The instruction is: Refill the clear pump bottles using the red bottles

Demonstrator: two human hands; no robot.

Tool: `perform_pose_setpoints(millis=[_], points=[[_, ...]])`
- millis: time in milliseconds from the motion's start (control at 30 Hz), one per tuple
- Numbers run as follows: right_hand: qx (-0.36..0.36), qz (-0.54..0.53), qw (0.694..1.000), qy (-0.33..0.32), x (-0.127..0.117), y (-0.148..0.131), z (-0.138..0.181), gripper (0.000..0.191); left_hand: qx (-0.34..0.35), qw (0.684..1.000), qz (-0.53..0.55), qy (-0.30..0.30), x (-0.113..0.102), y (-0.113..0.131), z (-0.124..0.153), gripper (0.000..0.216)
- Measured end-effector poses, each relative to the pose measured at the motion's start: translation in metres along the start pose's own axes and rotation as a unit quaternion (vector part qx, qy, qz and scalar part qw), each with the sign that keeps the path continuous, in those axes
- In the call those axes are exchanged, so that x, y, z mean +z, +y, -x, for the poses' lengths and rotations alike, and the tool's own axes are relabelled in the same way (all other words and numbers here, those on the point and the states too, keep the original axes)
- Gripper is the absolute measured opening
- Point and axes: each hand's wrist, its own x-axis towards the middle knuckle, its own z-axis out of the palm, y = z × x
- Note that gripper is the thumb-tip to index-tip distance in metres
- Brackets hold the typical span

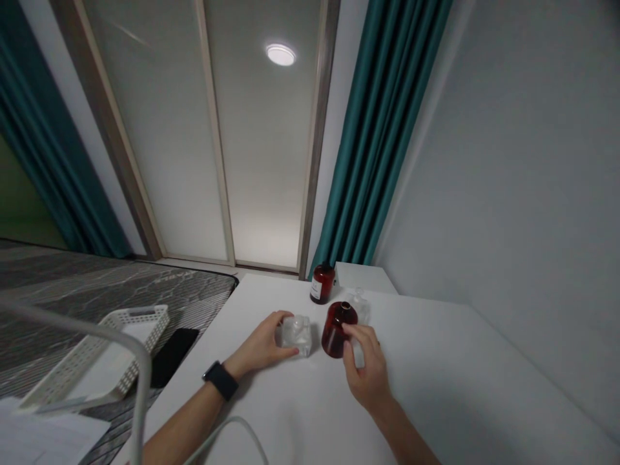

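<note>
My left hand [264, 343] is closed around the sides of a small clear glass bottle [297, 334] on the white table. Its thumb is on the near side and its fingers on the far side. A brown glass bottle [333, 332] with a narrow, uncapped neck stands upright to the right of it. At its right side is my right hand [369, 369], thumb and index finger apart. Those fingertips overlap the bottle without wrapping round it; whether they press on it I cannot tell. Behind it, another clear glass object [359, 302] is partly hidden.
A second brown bottle [322, 284], with a white label and dark top, stands near the table's far edge. A white box-like surface [365, 276] adjoins the table [426, 361]. Left are a white basket [162, 318], a black flat object [173, 355], papers [48, 436] and a pale cable [143, 387].
</note>
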Motion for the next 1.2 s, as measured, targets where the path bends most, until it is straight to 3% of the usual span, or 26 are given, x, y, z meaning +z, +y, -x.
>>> perform_pose_setpoints(millis=[133,233,300,367,467,533,700,867,1067,1200], points=[[-0.020,-0.014,0.991,-0.128,0.015,-0.020,-0.009,0.041,0.002,0.999,0.027,-0.032,-0.002,0.009,0.005,0.059],[-0.035,-0.009,0.986,-0.161,0.025,-0.029,-0.016,0.040,0.009,0.998,0.044,-0.045,-0.001,0.011,0.007,0.057],[-0.047,0.001,0.990,-0.135,0.028,-0.031,-0.017,0.039,0.013,0.997,0.050,-0.051,0.000,0.012,0.008,0.057],[-0.042,0.019,0.997,-0.065,0.028,-0.026,-0.013,0.038,0.011,0.997,0.051,-0.059,0.001,0.012,0.008,0.057],[0.019,0.059,0.997,0.051,0.022,-0.011,-0.004,0.033,0.009,0.996,0.049,-0.068,0.002,0.010,0.008,0.056],[0.061,0.081,0.992,0.068,0.017,0.002,0.000,0.035,0.013,0.996,0.052,-0.071,0.003,0.008,0.007,0.056],[0.134,0.068,0.988,-0.017,0.020,0.027,0.001,0.050,0.019,0.995,0.062,-0.074,0.004,0.005,0.007,0.056],[0.117,0.041,0.990,-0.064,0.029,0.046,-0.012,0.048,0.021,0.996,0.058,-0.071,0.005,0.002,0.007,0.062],[0.093,0.014,0.992,-0.090,0.038,0.062,-0.026,0.048,0.014,0.996,0.055,-0.067,0.005,0.004,0.007,0.063],[0.099,0.021,0.992,-0.077,0.042,0.056,-0.027,0.048,0.012,0.996,0.055,-0.067,0.006,0.005,0.007,0.063]])
